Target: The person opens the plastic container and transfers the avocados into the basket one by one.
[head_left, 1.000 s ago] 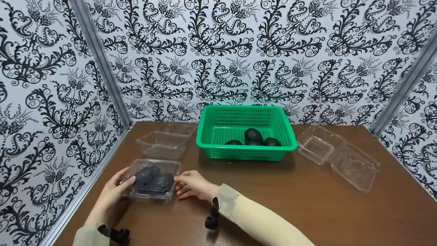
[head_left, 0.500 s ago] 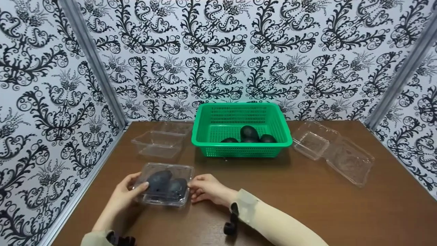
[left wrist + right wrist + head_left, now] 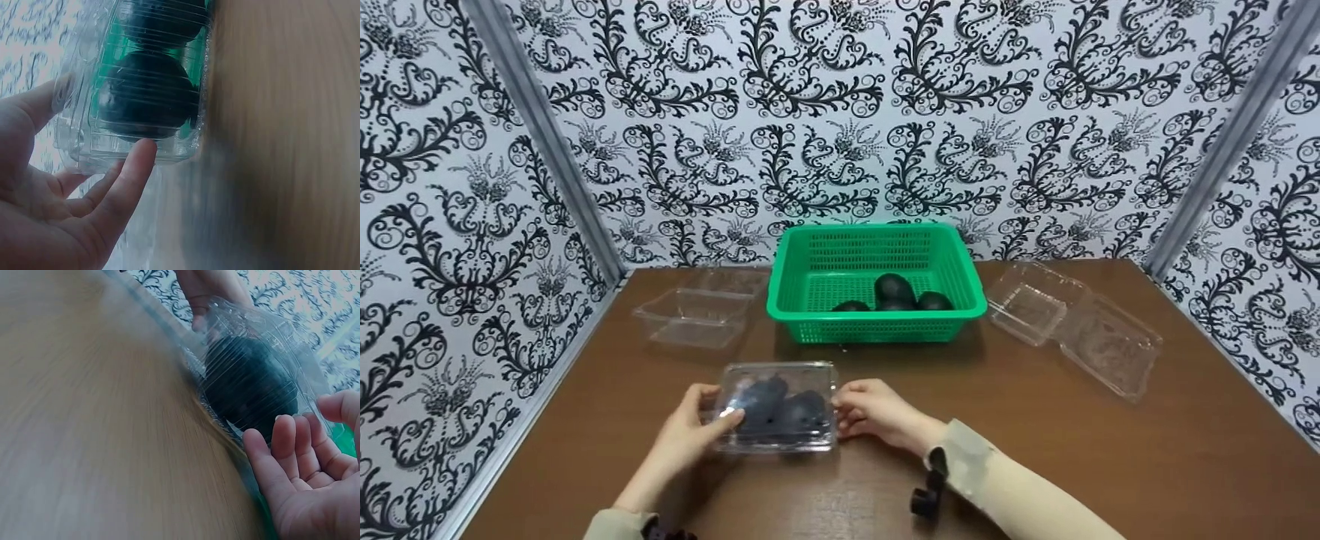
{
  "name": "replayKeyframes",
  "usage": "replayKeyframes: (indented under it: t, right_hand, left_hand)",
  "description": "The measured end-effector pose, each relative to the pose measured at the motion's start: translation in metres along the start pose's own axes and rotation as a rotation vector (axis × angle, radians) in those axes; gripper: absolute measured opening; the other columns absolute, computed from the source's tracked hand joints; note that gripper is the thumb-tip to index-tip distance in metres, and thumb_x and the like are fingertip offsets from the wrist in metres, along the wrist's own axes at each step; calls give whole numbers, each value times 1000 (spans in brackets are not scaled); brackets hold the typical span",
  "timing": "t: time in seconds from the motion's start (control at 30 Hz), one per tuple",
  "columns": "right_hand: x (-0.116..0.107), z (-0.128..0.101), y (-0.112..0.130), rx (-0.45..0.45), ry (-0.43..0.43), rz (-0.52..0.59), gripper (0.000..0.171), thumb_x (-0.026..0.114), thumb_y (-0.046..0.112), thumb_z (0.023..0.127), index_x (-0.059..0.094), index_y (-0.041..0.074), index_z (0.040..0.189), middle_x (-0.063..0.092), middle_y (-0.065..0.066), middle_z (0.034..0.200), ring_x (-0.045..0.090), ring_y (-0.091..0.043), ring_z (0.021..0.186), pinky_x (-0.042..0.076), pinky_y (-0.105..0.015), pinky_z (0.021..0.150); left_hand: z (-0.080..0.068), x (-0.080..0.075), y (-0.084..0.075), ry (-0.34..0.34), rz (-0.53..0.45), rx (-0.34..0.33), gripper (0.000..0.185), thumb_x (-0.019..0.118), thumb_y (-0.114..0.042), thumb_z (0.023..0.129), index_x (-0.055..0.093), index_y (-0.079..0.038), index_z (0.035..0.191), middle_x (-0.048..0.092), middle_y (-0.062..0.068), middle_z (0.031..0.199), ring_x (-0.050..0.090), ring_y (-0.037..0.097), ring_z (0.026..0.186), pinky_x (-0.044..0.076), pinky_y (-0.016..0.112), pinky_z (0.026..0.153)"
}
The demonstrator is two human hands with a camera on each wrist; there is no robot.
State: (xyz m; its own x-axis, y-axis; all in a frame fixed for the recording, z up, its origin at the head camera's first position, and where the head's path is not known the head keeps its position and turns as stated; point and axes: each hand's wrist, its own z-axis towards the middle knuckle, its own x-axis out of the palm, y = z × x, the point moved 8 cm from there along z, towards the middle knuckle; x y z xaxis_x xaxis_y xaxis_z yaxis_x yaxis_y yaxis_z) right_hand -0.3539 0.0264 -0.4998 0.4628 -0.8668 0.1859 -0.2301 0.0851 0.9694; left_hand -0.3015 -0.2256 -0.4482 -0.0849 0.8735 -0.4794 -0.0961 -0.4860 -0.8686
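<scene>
The left hand held the left end of a closed clear plastic clamshell box, thumb lying over the lid and fingers stretched along its underside. The right hand held the opposite end, fingers loosely curled against the box's side wall, thumb up by the lid edge. Between the two hands the box sat on or just above the brown wooden table (the blurred wrist views do not settle which), with two dark avocados side by side inside.

Beyond the hands, towards the back wall, stood a green plastic basket with three more dark avocados in it. Left of the basket, well beyond the left hand, lay an open empty clamshell. Well apart from the right hand, to the basket's right, lay another open clamshell, its two halves spread flat. Black-and-white patterned wall panels closed in the table on three sides.
</scene>
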Motion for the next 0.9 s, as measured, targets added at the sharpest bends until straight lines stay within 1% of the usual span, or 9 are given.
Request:
replayKeyframes:
  t: [0.2, 0.33, 0.4, 0.47, 0.57, 0.67, 0.77, 0.83, 0.9]
  right_hand:
    - [-41, -20, 5, -12, -34, 4, 5, 60, 5, 84, 61, 7, 80, 61, -4, 72, 57, -15, 63, 56, -32, 64]
    - [-62, -32, 7, -18, -42, 16, 9, 60, 5, 85, 61, 10, 78, 60, -2, 72, 56, -14, 65, 55, -31, 65]
    - [-72, -38, 6, -12, -31, 28, 10, 59, 5, 86, 60, 10, 78, 59, -1, 72, 56, -14, 66, 55, -31, 65]
    - [-83, -43, 5, -2, -15, 42, 11, 58, 5, 87, 60, 11, 79, 59, -1, 73, 56, -13, 66, 54, -30, 65]
    - [-99, -50, 5, 11, 27, 59, 13, 56, 4, 89, 60, 11, 80, 58, 0, 73, 57, -12, 67, 53, -29, 66]
    - [-111, -54, 8, 3, 82, 65, 18, 52, 1, 91, 61, 12, 81, 59, 0, 75, 59, -11, 69, 53, -29, 67]
    - [-120, -58, 11, -10, 134, 65, 24, 47, -2, 94, 61, 13, 81, 60, 1, 76, 59, -11, 71, 53, -29, 69]
    - [-123, -60, 12, -10, 158, 66, 26, 45, -3, 94, 61, 14, 82, 60, 2, 77, 59, -10, 72, 54, -29, 70]
    - [-124, -62, 12, -12, 171, 65, 26, 44, -2, 94, 61, 14, 82, 60, 2, 78, 60, -11, 74, 55, -30, 71]
  left_hand:
    - [5, 35, -19, 47, -28, 79, 46, 77, -17, 83, 52, 2, 116, 63, 15, 107, 64, 27, 93, 54, 39, 80]
    - [9, 57, -30, 95, -43, 123, 47, 76, -21, 84, 50, 2, 116, 63, 16, 107, 64, 27, 92, 54, 40, 81]
    - [11, 67, -35, 123, -53, 134, 49, 76, -23, 85, 50, 2, 117, 63, 17, 107, 65, 27, 91, 55, 39, 78]
    - [12, 78, -39, 153, -78, 139, 50, 75, -25, 85, 49, 3, 119, 63, 18, 107, 65, 27, 90, 57, 36, 72]
    - [15, 93, -45, 177, -101, 150, 52, 75, -26, 86, 48, 3, 120, 62, 19, 107, 65, 26, 87, 57, 32, 64]
    - [17, 105, -50, 190, -122, 160, 53, 75, -27, 86, 48, 3, 120, 62, 17, 105, 64, 22, 82, 56, 31, 61]
    - [18, 116, -52, 219, -170, 149, 54, 75, -27, 86, 47, 2, 121, 63, 15, 100, 63, 19, 74, 56, 32, 56]
    - [18, 121, -51, 238, -199, 135, 55, 75, -28, 86, 46, 2, 122, 63, 14, 98, 63, 18, 73, 56, 32, 55]
    - [20, 123, -48, 261, -250, 113, 55, 74, -27, 87, 46, 1, 124, 62, 14, 100, 63, 18, 76, 57, 31, 57]
